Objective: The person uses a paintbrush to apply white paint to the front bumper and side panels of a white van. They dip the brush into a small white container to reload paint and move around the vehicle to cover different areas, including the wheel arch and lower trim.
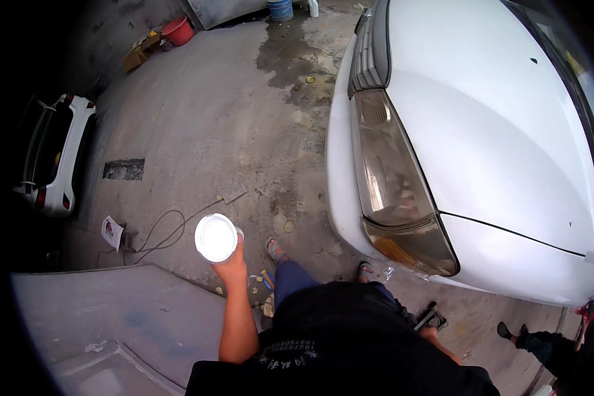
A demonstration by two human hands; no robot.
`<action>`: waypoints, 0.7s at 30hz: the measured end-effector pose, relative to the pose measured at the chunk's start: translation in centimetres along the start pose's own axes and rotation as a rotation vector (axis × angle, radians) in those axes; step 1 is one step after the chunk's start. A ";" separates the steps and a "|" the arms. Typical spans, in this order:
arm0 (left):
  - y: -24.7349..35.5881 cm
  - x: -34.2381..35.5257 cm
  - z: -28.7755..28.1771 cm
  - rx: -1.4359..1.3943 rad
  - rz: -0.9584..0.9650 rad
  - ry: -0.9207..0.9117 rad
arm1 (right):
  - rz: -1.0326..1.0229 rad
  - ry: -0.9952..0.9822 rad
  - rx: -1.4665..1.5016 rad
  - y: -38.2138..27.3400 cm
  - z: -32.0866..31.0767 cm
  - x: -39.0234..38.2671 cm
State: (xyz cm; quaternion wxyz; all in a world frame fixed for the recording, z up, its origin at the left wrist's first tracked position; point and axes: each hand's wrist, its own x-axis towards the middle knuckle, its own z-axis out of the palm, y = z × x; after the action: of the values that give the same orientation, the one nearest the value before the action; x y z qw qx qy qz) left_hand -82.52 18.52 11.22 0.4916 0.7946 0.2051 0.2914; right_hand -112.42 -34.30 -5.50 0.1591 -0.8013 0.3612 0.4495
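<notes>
My left hand [231, 264] grips a white cup [216, 237] with a white inside, held out over the floor left of my legs. My right hand [429, 333] is low beside my body, closed on a dark tool with metal parts [434, 315], partly hidden by my black shirt. Just right of me is the front of a white car [488, 145], with its clouded headlight [389, 165] and amber lamp below it.
A grey panel [72, 317] lies at lower left. A hose [171, 231] loops over the floor beside a small stand with paper [112, 231]. Another white car [72, 158] is at left. A red basin [178, 31] and blue bucket [280, 10] stand behind. Another person's legs [534, 340] are at lower right.
</notes>
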 end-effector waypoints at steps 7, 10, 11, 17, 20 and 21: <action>-7.9 13.7 -4.1 -0.008 -0.023 -0.237 | 0.377 0.207 0.578 -10.5 7.8 -2.6; -8.7 19.2 -6.4 0.022 0.022 -0.242 | 0.281 0.287 0.476 -14.4 9.3 -2.7; -9.0 20.8 -6.9 0.016 0.028 -0.255 | 0.261 0.273 0.465 -16.4 9.6 -2.7; -11.7 29.6 -6.6 -0.009 0.020 -0.257 | 0.307 0.108 0.540 -31.8 7.8 -6.9; -12.8 33.6 -4.5 -0.079 0.024 -0.236 | 0.300 0.084 0.514 -36.0 9.8 -5.0; -13.0 35.0 -3.8 -0.080 0.023 -0.250 | 0.289 0.067 0.507 -37.5 10.5 -4.0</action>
State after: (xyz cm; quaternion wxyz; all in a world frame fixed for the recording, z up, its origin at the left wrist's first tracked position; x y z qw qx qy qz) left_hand -59.46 48.06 9.98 0.5411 0.8068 0.1213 0.2038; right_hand -93.06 -0.60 -10.50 0.2769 -0.6905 0.5774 0.3363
